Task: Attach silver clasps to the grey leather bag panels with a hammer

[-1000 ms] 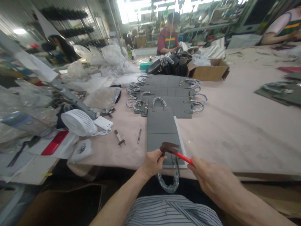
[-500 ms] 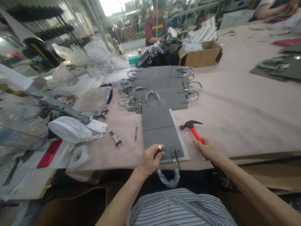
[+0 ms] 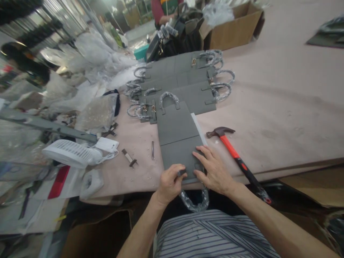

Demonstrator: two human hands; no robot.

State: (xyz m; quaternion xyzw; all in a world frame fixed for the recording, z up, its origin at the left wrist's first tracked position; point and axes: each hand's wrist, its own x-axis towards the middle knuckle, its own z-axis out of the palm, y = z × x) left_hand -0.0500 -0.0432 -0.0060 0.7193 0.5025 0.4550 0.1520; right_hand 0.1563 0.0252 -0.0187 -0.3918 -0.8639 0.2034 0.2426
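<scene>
A flat grey bag panel (image 3: 177,138) lies lengthwise on the pink table, a wrapped handle at each end. My left hand (image 3: 170,183) is curled in a pinch at the panel's near edge, gripping a small dark piece I cannot name. My right hand (image 3: 214,170) rests flat on the panel's near right corner, fingers spread, beside the near handle (image 3: 195,202) that hangs over the table edge. A red-handled claw hammer (image 3: 233,153) lies on the table just right of the panel, untouched.
Several more grey panels (image 3: 182,77) with wrapped handles are stacked beyond. A white fan (image 3: 68,153), a metal punch (image 3: 152,149), a small tool (image 3: 129,158) and plastic bags crowd the left. A cardboard box (image 3: 236,25) and another person sit far back.
My right hand let go of the hammer, which now lies on the table, and moved left onto the panel. The left hand stayed at the near edge. The view tilted down.
</scene>
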